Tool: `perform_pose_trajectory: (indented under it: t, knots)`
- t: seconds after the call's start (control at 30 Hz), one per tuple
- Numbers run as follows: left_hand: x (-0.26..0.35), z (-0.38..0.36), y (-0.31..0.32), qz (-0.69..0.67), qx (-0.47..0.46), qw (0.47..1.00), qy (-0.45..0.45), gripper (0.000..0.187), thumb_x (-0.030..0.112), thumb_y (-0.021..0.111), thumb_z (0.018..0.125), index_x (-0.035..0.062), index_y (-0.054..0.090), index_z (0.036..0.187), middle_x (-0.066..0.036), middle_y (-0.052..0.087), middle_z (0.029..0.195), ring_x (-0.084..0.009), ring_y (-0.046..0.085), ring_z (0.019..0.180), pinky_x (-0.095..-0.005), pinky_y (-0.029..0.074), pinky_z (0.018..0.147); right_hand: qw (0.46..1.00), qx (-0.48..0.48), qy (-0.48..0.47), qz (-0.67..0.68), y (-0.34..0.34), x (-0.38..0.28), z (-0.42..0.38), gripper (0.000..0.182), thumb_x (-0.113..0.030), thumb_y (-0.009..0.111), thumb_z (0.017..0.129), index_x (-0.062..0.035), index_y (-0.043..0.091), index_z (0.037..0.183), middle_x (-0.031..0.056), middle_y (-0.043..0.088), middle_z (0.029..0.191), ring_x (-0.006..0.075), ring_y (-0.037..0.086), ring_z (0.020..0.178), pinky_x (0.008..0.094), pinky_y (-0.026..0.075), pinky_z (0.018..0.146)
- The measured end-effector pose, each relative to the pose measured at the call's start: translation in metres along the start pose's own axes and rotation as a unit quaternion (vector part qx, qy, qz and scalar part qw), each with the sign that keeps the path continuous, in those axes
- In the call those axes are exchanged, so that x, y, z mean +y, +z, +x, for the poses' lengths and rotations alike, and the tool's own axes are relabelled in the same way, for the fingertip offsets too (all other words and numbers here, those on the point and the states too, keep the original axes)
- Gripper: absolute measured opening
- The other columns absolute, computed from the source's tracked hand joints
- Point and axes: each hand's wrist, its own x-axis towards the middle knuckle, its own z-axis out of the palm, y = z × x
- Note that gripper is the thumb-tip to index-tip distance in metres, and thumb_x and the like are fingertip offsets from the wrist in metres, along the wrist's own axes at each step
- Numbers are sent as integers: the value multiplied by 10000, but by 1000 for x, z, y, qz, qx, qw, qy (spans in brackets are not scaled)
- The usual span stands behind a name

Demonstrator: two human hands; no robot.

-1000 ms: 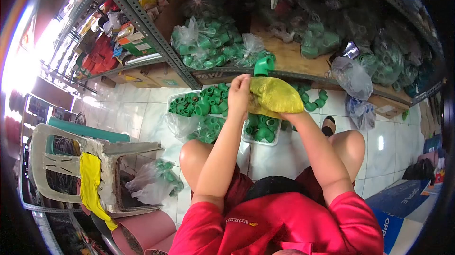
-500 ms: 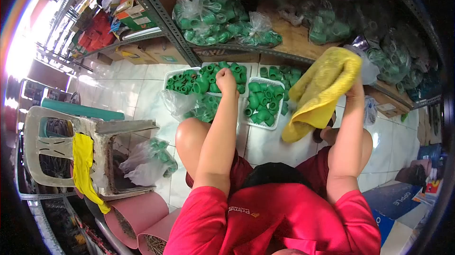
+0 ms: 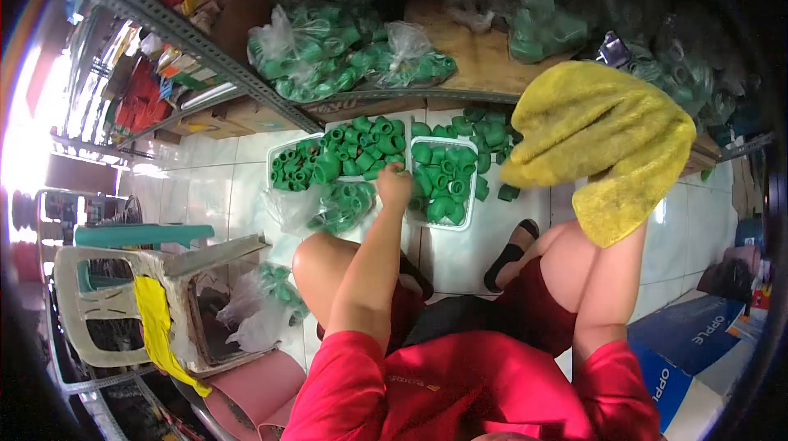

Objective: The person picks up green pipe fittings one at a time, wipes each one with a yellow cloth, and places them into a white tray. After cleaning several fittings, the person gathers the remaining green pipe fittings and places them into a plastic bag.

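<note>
My left hand is closed at the near edge of the green pipe fittings, just left of a white basket of more green fittings. What its fingers hold, if anything, is too small to make out. On the right, a yellow cloth hangs spread out above the floor, in front of the shelf. It covers my right hand, whose forearm runs up to the cloth's lower edge. Another white tray of small green fittings is at the left of the pile.
Bagged fittings sit on the metal shelf ahead. At left stands a worn plastic chair with a yellow strip of cloth. A plastic bag lies beside it. Blue boxes are at right.
The yellow cloth has swung up and right and now spreads over my right hand. My left hand has moved lower, toward the white basket. The camera view has shifted.
</note>
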Motion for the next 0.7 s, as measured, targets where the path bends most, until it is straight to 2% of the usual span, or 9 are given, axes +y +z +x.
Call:
perform_pose_trajectory:
  t: [0.03,0.13,0.3,0.47,0.57,0.7]
  knots:
    - [8,-3,3,59,0,998,27,251,187,588,699,89,576,930,-132,562,940,-332,500,917,-413,410,789,1000,6,10,7,2,2,4,374,-302,507,844,-58,475,1126,89,533,1055,193,529,927,327,440,819]
    - [35,10,20,113,-40,992,44,220,185,582,707,110,588,914,-132,560,932,-336,500,918,-409,414,792,999,13,26,21,6,9,9,373,-303,503,846,-58,474,1125,90,533,1055,193,528,927,327,440,818]
    - [65,45,67,209,-53,975,54,269,291,554,733,86,581,906,-123,568,973,-294,482,959,-439,389,792,997,16,61,35,-15,6,11,372,-306,497,849,-58,474,1125,91,532,1055,193,528,928,326,440,818]
    - [85,71,103,219,-57,972,61,330,323,551,740,78,543,960,-110,574,978,-284,468,983,-430,353,817,995,13,87,46,-40,0,22,371,-308,490,852,-58,473,1125,91,531,1055,193,527,928,326,440,818]
    - [92,84,115,265,-72,961,-10,396,377,562,744,76,519,997,-89,573,998,-259,465,996,-414,357,805,994,4,100,53,-47,1,20,370,-310,486,854,-58,473,1125,92,531,1055,193,526,928,325,440,817]
    - [88,95,130,288,-75,954,-39,434,411,590,728,85,514,1003,-73,566,1031,-249,462,1017,-413,361,810,991,-14,113,63,-51,4,30,370,-312,480,856,-58,472,1125,92,530,1055,193,525,928,325,440,817]
